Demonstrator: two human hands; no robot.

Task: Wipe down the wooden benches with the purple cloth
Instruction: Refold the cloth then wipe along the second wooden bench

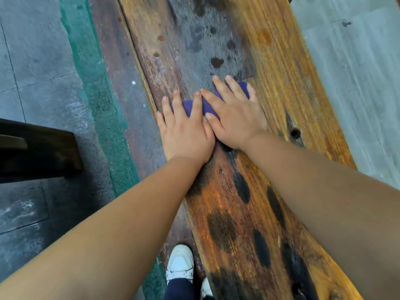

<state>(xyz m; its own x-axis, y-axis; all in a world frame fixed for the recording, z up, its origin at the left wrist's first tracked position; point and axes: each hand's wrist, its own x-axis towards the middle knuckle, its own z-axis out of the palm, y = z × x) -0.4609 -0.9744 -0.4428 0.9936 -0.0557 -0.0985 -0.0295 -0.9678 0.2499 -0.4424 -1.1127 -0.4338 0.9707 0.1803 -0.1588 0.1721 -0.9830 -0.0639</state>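
A long wooden bench (281, 87) runs from bottom right to top centre, orange-brown with dark stains and a grey worn patch ahead. The purple cloth (207, 107) lies across it, mostly hidden under my hands. My left hand (186, 131) presses flat on the cloth's left part, fingers spread, near the bench's left edge. My right hand (233, 113) presses flat on its right part, its thumb overlapping my left hand. Both arms stretch forward over the bench.
Grey paving (32, 61) with a green painted strip (97, 94) lies left of the bench. A dark bench end (39, 152) juts in at the left. My white shoe (180, 265) stands below the bench's left edge. Grey tiles (357, 72) lie to the right.
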